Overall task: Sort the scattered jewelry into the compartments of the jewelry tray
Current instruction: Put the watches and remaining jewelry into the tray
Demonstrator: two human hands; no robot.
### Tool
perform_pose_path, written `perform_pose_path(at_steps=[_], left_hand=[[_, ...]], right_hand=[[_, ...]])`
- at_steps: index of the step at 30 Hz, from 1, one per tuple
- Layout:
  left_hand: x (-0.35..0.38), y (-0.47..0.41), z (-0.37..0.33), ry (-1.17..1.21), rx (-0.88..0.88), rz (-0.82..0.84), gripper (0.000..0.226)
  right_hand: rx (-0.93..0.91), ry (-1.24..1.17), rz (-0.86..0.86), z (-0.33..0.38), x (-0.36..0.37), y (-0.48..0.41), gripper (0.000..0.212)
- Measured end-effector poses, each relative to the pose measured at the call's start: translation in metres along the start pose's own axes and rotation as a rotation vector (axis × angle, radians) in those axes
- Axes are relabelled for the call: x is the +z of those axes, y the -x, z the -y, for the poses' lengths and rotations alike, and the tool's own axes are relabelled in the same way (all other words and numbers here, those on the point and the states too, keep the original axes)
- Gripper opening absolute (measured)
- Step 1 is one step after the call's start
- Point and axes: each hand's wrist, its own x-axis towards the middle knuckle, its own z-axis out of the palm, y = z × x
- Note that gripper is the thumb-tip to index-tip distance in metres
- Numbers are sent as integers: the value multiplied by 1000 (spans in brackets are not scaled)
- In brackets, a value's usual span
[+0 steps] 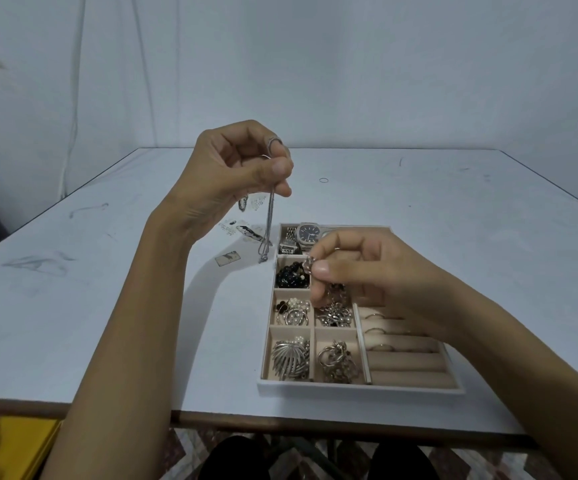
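A beige jewelry tray (360, 388) lies on the white table, right of centre. Its compartments hold a watch (310, 233), black beads (291, 276), pearl pieces (292, 311), a silver brooch (289, 358) and chain links (336, 362); rings sit in the roll slots (381, 347). My left hand (235, 171) is raised above the table and pinches a thin silver chain (269, 223) that hangs down left of the tray. My right hand (360, 268) hovers over the tray's middle, pinching a small silver piece (310, 263).
Loose jewelry lies left of the tray: a dark and silver piece (250, 233), a small one (242, 203) and a flat rectangular item (227, 258). A single ring (323, 180) lies farther back. The table's front edge (280, 419) is close to my knees.
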Motion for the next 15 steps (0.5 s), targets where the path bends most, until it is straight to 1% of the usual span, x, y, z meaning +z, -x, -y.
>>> perform_pose_path(at_steps=[6,10,15], left_hand=[[0,-1,1,-14,-6,1,13],[1,-1,2,-26,-14,11,14],[2,-1,2,-33,-20,15,14]], right_hand=[[-36,219,-96,6,-4,12,14],[-48,244,-148,8,-6,15,20],[-61,308,-161,10,-8,14,20]])
